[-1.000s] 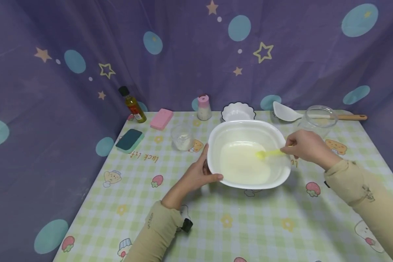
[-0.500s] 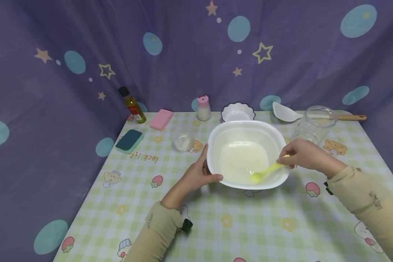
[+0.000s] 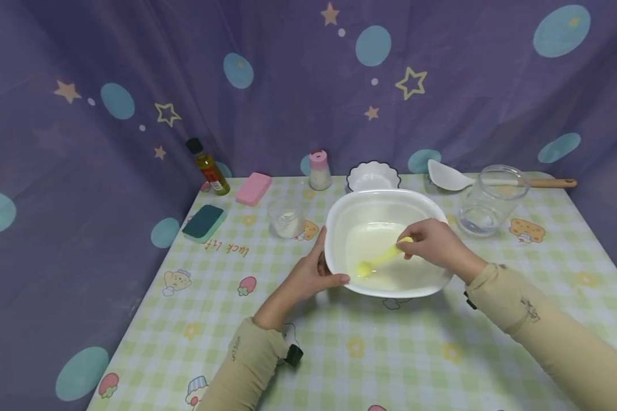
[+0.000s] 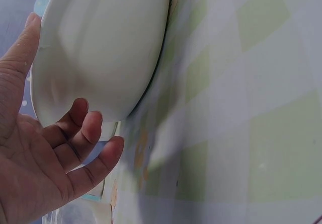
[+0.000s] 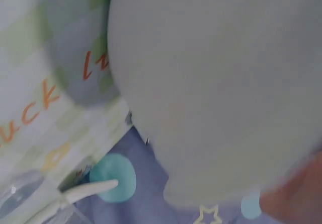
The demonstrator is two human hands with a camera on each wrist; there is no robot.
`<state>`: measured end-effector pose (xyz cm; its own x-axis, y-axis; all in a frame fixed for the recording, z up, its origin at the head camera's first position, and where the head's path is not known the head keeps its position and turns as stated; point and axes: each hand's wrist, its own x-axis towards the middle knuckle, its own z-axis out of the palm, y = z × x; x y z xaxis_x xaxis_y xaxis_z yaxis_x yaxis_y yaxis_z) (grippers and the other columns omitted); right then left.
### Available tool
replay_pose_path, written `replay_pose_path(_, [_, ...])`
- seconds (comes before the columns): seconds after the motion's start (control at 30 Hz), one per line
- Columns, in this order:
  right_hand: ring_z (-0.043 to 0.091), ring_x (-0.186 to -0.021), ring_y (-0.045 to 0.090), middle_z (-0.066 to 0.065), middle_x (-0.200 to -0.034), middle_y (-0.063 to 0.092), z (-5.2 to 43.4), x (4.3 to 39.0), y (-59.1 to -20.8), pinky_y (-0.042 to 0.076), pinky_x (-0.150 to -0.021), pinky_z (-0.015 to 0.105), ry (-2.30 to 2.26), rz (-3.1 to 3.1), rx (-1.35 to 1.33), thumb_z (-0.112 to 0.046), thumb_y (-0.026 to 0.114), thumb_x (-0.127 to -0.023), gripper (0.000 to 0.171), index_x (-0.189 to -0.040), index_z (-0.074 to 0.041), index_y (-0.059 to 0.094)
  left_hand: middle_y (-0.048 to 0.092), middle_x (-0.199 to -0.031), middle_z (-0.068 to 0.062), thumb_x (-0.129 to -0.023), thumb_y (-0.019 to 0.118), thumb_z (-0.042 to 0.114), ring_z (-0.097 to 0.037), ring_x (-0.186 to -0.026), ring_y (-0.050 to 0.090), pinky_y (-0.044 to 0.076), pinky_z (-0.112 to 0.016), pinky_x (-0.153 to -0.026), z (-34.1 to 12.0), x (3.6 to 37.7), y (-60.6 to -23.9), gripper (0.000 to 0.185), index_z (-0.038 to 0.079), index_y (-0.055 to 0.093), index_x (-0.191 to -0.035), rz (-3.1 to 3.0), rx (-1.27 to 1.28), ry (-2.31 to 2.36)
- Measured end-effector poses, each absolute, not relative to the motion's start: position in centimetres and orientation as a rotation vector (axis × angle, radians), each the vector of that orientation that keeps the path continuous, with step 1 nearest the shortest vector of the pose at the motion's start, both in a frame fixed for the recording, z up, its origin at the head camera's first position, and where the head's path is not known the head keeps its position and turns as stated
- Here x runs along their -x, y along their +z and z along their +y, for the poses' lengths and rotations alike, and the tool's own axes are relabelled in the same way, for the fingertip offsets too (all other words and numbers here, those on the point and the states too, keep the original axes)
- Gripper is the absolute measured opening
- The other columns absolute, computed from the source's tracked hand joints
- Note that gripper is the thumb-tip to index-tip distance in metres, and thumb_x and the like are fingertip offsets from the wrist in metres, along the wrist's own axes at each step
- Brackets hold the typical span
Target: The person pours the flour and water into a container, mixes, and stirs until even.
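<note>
1. A white bowl (image 3: 388,242) sits in the middle of the table (image 3: 391,354), which is covered in a green check cloth. A pool of pale, milky liquid (image 3: 385,257) lies in its bottom.
2. The left hand (image 3: 308,274) grips the bowl's left rim, thumb over the edge and fingers curled under the outer wall. The left wrist view shows those fingers (image 4: 88,128) against the bowl's underside.
3. The right hand (image 3: 434,242) reaches over the bowl and pinches the handle of a yellow spoon (image 3: 380,260). The spoon slants down to the left, its head in the liquid near the left wall.
4. The right wrist view is blurred; it shows only the bowl's outer wall and a bit of cloth.
5. Left of the bowl stands a small glass (image 3: 286,216), well apart from the left hand.
6. Further left lie a green sponge (image 3: 204,222) and a pink one (image 3: 253,188), with an oil bottle (image 3: 208,165) at the back corner.
7. Behind the bowl stand a pink-capped shaker (image 3: 320,169) and a small scalloped dish (image 3: 373,176).
8. To the right, a clear jar (image 3: 488,201) stands near the bowl, and a white spatula (image 3: 493,180) with a wooden handle lies behind it.
</note>
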<state>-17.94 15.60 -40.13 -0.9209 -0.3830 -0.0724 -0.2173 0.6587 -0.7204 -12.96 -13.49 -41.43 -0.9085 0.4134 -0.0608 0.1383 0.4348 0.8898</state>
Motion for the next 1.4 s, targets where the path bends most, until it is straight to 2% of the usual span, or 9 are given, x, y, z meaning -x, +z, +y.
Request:
replay_pose_path(0.3, [0.019,-0.073,0.057,-0.001,-0.067,0.071,14.1,20.3,-40.5,0.041,-0.067,0.033,-1.143,2.753,0.297,-0.019,0.067,-0.089,0.016,-0.089,-0.005,0.075,0.065,-0.106,-0.014,-0.084,0.078,0.012,-0.024,-0.085,0.06,0.048,-0.028,-0.072,-13.6,13.1,-41.8,0.111,0.012,-0.005,-0.157,2.399,-0.478,1.49])
replay_pose_path(0.6, [0.023,-0.065,0.056,0.003,-0.065,0.066,16.5,21.1,-39.9,0.04,-0.06,0.034,-1.069,2.904,0.195,-0.017,0.064,-0.089,0.018,-0.092,0.0,0.071,0.064,-0.109,-0.025,-0.084,0.078,0.013,-0.027,-0.085,0.059,0.047,-0.027,-0.071,-13.6,13.1,-41.8,0.111,0.01,-0.005,-0.157,2.396,-0.485,1.486])
replay_pose_path(0.83, [0.023,-0.067,0.06,0.009,-0.076,0.066,19.4,20.3,-38.2,0.044,-0.058,0.036,-0.936,2.887,0.265,-0.016,0.062,-0.089,0.019,-0.093,0.0,0.07,0.064,-0.11,-0.022,-0.084,0.078,0.014,-0.026,-0.085,0.06,0.048,-0.028,-0.072,-13.6,13.1,-41.8,0.111,0.011,-0.006,-0.157,2.39,-0.484,1.485])
replay_pose_path(1.03, [0.021,-0.062,0.051,0.003,-0.064,0.061,20.8,19.7,-36.7,0.037,-0.057,0.035,-0.826,2.758,0.336,-0.014,0.062,-0.084,0.013,-0.083,-0.004,0.071,0.065,-0.111,-0.022,-0.084,0.078,0.014,-0.025,-0.086,0.061,0.048,-0.029,-0.073,-13.6,13.1,-41.7,0.111,0.012,-0.006,-0.157,2.4,-0.482,1.469])
replay_pose_path(1.23, [0.019,-0.06,0.046,0.0,-0.059,0.06,19.6,19.3,-37.3,0.037,-0.056,0.033,-0.899,2.611,0.428,-0.014,0.065,-0.086,0.011,-0.082,-0.006,0.072,0.065,-0.111,-0.021,-0.084,0.078,0.014,-0.025,-0.086,0.06,0.048,-0.029,-0.073,-13.9,13.8,-43.3,0.113,0.016,-0.008,-0.157,2.398,-0.473,1.477])
replay_pose_path(1.4, [0.017,-0.06,0.05,-0.003,-0.06,0.064,17.3,19.0,-39.0,0.039,-0.058,0.032,-0.939,2.647,0.515,-0.017,0.068,-0.089,0.011,-0.081,-0.01,0.071,0.066,-0.106,-0.011,-0.083,0.08,0.024,-0.02,-0.083,0.06,0.048,-0.029,-0.071,-14.2,14.5,-45.6,0.114,0.025,-0.006,-0.157,2.436,-0.491,1.487])
